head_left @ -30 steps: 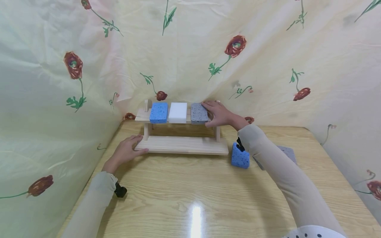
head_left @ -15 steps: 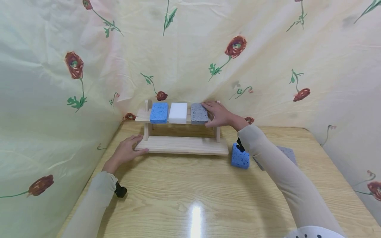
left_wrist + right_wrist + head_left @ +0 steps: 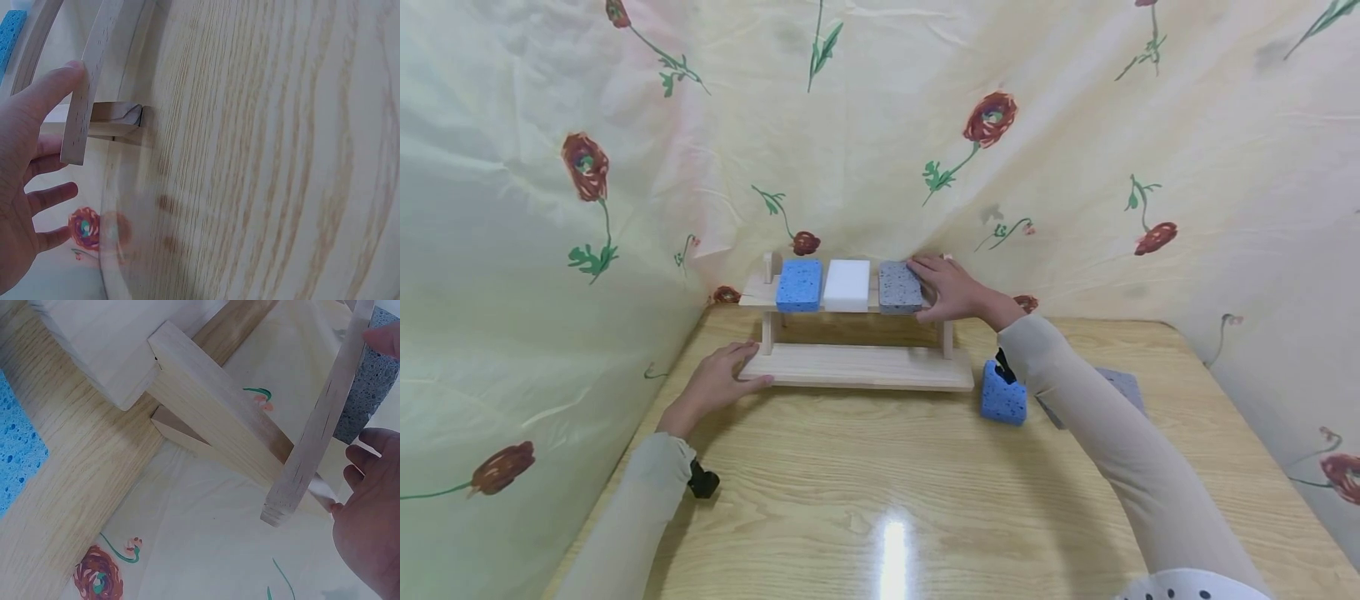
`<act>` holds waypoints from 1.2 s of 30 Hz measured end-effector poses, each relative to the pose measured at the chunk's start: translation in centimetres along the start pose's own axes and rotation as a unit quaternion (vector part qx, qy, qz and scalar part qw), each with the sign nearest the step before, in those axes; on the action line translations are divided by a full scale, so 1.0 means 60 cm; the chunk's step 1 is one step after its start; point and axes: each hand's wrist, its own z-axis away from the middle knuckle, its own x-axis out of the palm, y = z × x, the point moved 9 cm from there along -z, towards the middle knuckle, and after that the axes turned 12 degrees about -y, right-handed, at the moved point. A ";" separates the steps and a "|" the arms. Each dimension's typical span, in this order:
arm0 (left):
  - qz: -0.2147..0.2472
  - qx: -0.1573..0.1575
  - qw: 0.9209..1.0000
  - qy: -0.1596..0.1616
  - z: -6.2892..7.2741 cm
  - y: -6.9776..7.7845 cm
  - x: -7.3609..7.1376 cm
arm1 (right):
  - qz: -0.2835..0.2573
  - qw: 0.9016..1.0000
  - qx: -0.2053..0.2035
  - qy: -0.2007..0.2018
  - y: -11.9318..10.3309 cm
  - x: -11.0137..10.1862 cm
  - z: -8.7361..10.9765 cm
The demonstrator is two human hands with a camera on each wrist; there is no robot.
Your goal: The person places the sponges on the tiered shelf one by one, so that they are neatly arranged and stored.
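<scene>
A two-tier wooden rack [image 3: 857,367] stands at the back of the table. My left hand [image 3: 715,379] grips the left end of its lower board; in the left wrist view the thumb lies on the front edge [image 3: 81,112], the fingers behind it. On the upper board sit a blue sponge [image 3: 799,285], a white sponge [image 3: 847,285] and a speckled grey sponge [image 3: 898,287], side by side. My right hand [image 3: 955,287] holds the grey sponge by its right side, thumb at the front and fingers toward the back. The right wrist view shows part of that grey sponge [image 3: 369,381] behind the upper board.
On the table right of the rack lies another blue sponge [image 3: 1003,396]. A second grey sponge [image 3: 1123,387] is partly hidden under the right sleeve [image 3: 1097,417]. Flowered cloth [image 3: 865,150] hangs behind and on both sides of the table.
</scene>
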 end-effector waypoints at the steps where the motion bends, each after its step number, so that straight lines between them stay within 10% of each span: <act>1: 0.002 0.000 1.000 -0.001 0.000 0.000 0.000 | 0.001 1.000 -0.001 0.000 -0.001 0.000 0.001; 36: -0.002 -0.001 1.000 0.000 0.001 0.002 0.002 | 0.028 0.999 -0.005 0.043 0.026 0.039 0.108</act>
